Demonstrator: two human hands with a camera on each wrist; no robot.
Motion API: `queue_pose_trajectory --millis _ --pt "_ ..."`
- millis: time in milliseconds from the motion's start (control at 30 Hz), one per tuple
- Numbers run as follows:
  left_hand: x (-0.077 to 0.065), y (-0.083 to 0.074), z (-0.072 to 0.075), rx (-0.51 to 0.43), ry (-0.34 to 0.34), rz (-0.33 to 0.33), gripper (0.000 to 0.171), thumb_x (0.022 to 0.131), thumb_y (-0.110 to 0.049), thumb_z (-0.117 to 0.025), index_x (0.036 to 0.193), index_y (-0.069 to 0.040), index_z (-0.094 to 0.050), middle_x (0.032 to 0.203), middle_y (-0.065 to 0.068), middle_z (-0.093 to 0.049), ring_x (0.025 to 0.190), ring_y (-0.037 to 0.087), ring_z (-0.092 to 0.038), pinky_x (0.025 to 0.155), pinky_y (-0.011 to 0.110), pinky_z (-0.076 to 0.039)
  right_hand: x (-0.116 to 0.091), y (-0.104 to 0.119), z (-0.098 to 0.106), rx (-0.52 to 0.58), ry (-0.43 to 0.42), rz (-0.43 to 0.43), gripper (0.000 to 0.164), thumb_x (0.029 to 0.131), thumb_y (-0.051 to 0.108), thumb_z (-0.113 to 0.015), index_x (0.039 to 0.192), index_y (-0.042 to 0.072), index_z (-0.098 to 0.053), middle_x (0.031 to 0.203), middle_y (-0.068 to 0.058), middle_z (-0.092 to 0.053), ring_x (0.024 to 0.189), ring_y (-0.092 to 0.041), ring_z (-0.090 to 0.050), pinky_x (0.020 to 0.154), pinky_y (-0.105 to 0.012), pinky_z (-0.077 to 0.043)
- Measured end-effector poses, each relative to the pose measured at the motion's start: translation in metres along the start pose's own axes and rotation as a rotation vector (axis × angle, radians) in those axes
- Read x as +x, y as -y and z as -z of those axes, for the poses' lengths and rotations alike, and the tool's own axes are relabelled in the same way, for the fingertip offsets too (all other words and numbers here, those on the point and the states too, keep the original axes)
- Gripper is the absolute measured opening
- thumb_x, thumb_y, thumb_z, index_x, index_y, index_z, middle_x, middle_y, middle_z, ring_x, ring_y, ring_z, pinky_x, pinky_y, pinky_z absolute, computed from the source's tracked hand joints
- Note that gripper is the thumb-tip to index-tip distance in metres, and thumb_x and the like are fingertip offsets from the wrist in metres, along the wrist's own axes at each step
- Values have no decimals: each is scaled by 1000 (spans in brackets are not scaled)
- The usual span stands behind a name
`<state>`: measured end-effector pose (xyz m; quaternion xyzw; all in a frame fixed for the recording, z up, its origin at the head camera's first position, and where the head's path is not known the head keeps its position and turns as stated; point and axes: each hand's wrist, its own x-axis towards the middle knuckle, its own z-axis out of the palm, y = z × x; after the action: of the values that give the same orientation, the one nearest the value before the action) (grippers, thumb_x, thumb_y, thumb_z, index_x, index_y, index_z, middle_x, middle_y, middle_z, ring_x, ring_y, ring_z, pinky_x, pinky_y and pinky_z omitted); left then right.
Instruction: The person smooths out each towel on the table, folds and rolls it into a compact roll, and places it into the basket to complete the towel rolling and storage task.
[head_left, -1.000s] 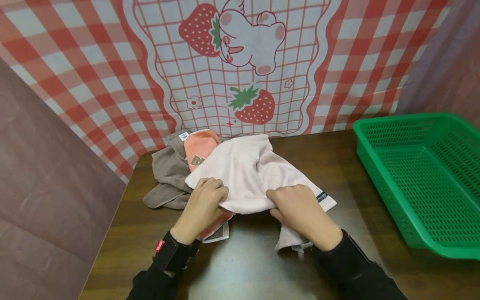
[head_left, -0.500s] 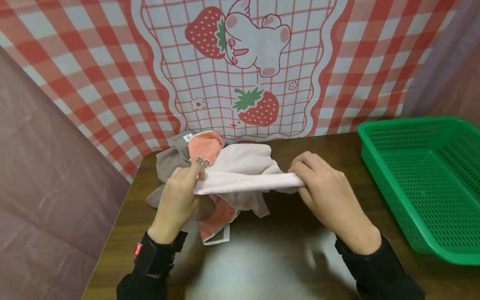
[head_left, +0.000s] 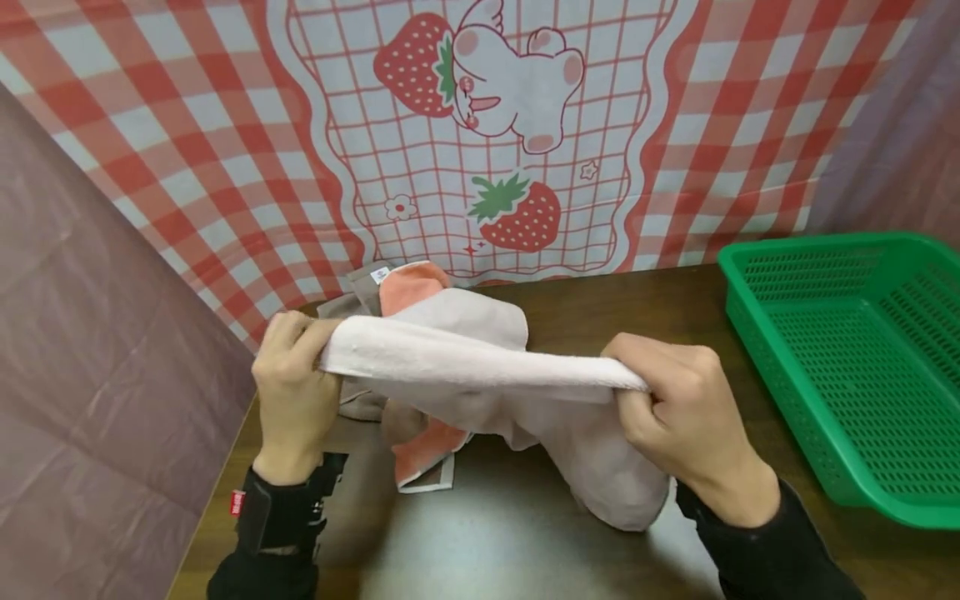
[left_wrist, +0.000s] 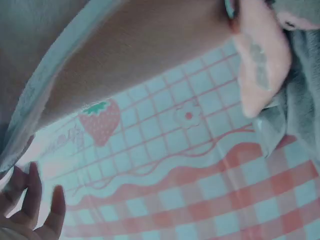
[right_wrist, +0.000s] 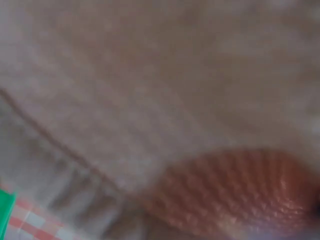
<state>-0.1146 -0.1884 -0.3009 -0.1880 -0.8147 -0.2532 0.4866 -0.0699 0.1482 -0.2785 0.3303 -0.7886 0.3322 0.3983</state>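
A pale pink towel (head_left: 465, 362) is stretched between my two hands above the table. My left hand (head_left: 296, 396) grips its left end, and my right hand (head_left: 686, 408) grips the right end. The upper edge is pulled taut, while the lower part hangs in folds under the right hand. In the left wrist view the towel (left_wrist: 135, 55) crosses the upper left, with the fingers of my left hand (left_wrist: 32, 205) at its edge. Blurred cloth (right_wrist: 125, 100) fills most of the right wrist view, with a digit (right_wrist: 235, 195) against it.
Behind the towel lie a crumpled orange cloth (head_left: 412, 287) with white edging and a grey-brown cloth (head_left: 365, 292), partly covered. A green plastic basket (head_left: 787, 408) stands at the right of the wooden table (head_left: 465, 542). A red-and-white checked cloth (head_left: 705, 100) hangs behind.
The pale pink towel has been raised off the table and drawn out wider. My left hand has moved left and up, my right hand to the right. The orange and grey-brown cloths stay behind.
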Motion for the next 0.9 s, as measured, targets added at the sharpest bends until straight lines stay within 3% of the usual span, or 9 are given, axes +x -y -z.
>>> queue_pose_trajectory --millis 67,133,233,367,533,633,733,867,900 --pt "3 1 3 3 -60 21 15 92 4 -61 88 0 -75 87 14 -67 84 30 -64 76 34 -48 2 -1 5 -14 5 16 19 87 16 -52 71 11 -61 63 8 -53 52 0 -40 48 -17 -35" --pt "5 1 5 8 -115 43 20 91 6 -59 92 -2 -77 96 13 -72 90 29 -68 83 31 -51 4 -2 10 -38 21 23 30 91 35 -59 70 13 -60 62 10 -52 51 0 -40 47 -16 -33" --pt "9 1 7 36 -201 65 24 90 9 -57 93 -3 -78 93 12 -75 84 29 -70 81 33 -52 5 -2 19 -85 57 34 48 90 58 -60 72 14 -60 63 10 -55 52 -1 -44 48 -17 -36" --pt "13 0 10 64 -303 59 24 87 12 -56 88 -1 -76 82 16 -72 74 34 -68 72 32 -50 5 -4 32 -119 83 43 49 95 56 -56 78 11 -64 69 8 -62 56 -2 -50 56 -17 -44" --pt "16 -1 17 55 -429 107 9 80 12 -64 78 5 -70 83 22 -68 76 39 -64 81 12 -44 4 -15 52 -180 34 12 52 98 52 -54 83 3 -66 74 1 -66 62 -4 -51 68 -12 -42" --pt "18 -1 21 81 -501 137 4 78 9 -64 77 6 -66 80 23 -64 75 40 -60 80 14 -42 4 -21 60 -170 18 7 52 98 50 -55 85 0 -66 76 -1 -64 66 -2 -47 71 -10 -36" --pt "19 -1 25 95 -526 153 2 76 8 -63 75 6 -63 79 25 -61 74 40 -57 78 17 -41 4 -26 65 -132 30 21 54 97 50 -56 87 -2 -66 76 -1 -61 70 1 -44 72 -9 -34" --pt "21 -2 33 96 -582 171 6 72 9 -61 68 8 -56 77 26 -57 72 38 -53 76 17 -35 5 -34 72 -61 84 55 54 94 50 -59 88 -3 -67 78 -1 -60 73 2 -45 73 -9 -35" --pt "23 -3 35 100 -611 175 7 72 9 -59 67 8 -54 74 22 -57 71 33 -53 75 17 -34 4 -36 74 -33 95 58 52 94 48 -61 89 -3 -67 79 -1 -61 73 2 -45 72 -9 -36"
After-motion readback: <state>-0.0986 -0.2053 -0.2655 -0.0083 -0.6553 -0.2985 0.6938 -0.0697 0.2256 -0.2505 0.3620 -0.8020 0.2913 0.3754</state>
